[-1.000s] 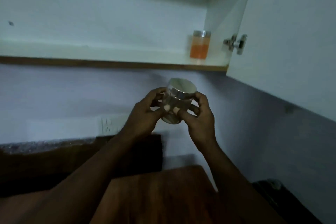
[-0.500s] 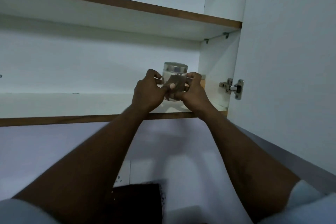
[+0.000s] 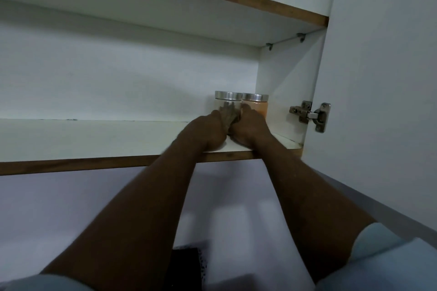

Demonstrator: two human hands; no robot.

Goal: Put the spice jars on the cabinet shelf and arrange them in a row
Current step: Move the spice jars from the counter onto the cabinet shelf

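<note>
Together left hand and right hand grasp clear jar — beside orange jar

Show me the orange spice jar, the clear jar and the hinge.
orange spice jar point(image 3: 259, 109), head view, orange body.
clear jar point(image 3: 228, 96), head view, metal lid.
hinge point(image 3: 308, 115), head view, metal arm.

Single head-worn view, tilted upward from below, close to the cabinet shelf, forearms reaching in
</note>
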